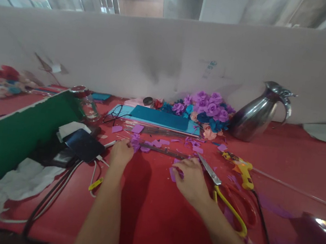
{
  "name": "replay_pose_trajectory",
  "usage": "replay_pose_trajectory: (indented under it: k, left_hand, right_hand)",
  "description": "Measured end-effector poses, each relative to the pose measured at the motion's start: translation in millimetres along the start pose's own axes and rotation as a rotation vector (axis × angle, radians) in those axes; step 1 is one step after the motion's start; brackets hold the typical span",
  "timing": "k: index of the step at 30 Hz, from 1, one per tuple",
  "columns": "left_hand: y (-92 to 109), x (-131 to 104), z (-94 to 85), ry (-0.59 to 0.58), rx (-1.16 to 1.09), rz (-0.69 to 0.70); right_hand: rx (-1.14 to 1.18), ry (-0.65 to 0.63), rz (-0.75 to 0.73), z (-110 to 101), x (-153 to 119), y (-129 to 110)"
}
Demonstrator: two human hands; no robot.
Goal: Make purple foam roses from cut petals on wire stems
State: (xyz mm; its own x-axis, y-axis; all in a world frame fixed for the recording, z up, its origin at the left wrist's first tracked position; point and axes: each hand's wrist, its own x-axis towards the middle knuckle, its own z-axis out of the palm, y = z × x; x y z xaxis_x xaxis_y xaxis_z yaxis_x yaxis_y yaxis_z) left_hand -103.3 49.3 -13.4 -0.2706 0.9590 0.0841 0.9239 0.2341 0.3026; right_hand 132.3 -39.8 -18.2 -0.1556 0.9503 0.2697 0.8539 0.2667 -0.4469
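Note:
My left hand (121,154) is closed in a pinch at a purple paper flower (135,142). A thin dark strip (163,151) lies crosswise on the red table between my two hands. On the right, the curled fingers of my right hand (191,178) close at a purple paper piece (172,174) on the tabletop; the fingers partly cover it. Scissors (212,173) with yellow and red handles lie beside that hand, blades pointing away. Purple paper scraps (156,142) are scattered beyond the strip.
Further right lie a yellow glue gun (244,172) and a glue stick (291,186). Behind are a metal jug (255,116), paper flowers (211,107) and blue sheets (160,117). A phone (83,144), cables and a green board (21,136) occupy the left.

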Motion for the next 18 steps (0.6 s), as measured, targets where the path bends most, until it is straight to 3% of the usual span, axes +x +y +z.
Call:
replay_pose_trajectory:
  k: [7,14,18]
  left_hand:
    - [-2.3,0.2,-7.8,-0.020,-0.077,-0.096]
    - [-0.3,-1.1,-10.8,-0.090,-0.116,-0.068]
    - [-0.7,-0.5,-12.6,-0.076,-0.170,-0.144]
  right_hand:
    - [-0.012,0.014,-0.006,2.3,0.2,1.8]
    - [-0.010,0.001,-0.007,5.3,-0.4,-0.4]
    - [-0.015,0.005,-0.010,7.3,-0.3,0.8]
